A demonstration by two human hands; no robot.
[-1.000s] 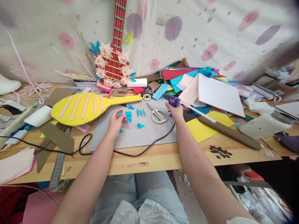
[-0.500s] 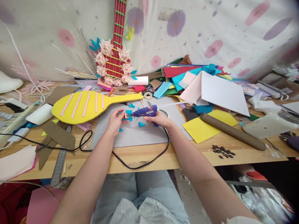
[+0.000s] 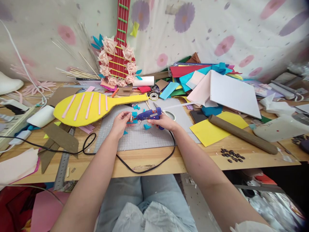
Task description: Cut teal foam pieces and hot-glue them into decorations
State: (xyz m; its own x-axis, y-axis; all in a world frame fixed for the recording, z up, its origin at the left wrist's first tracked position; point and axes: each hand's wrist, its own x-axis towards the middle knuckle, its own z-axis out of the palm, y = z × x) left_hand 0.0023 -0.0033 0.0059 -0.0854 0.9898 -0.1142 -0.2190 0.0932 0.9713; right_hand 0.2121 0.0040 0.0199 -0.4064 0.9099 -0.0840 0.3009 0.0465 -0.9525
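We see a glossy blue plastic glue gun [image 3: 151, 114], matt yellow foam paddle shape [image 3: 84, 108], a pale wooden table [image 3: 154, 161], a steel ruler [image 3: 62, 167], brown cardboard strips [image 3: 59, 138] and printed cloth backdrop [image 3: 205, 29].

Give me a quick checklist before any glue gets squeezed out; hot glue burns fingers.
1. Glue gun gripped in right hand: ok.
2. Nozzle aimed at the small piece in left hand: ok.
3. Left fingertips away from the nozzle: not ok, very close.
4. Cord free of snags: ok, it loops loosely off the table edge.
5. Gun hot enough: cannot tell.
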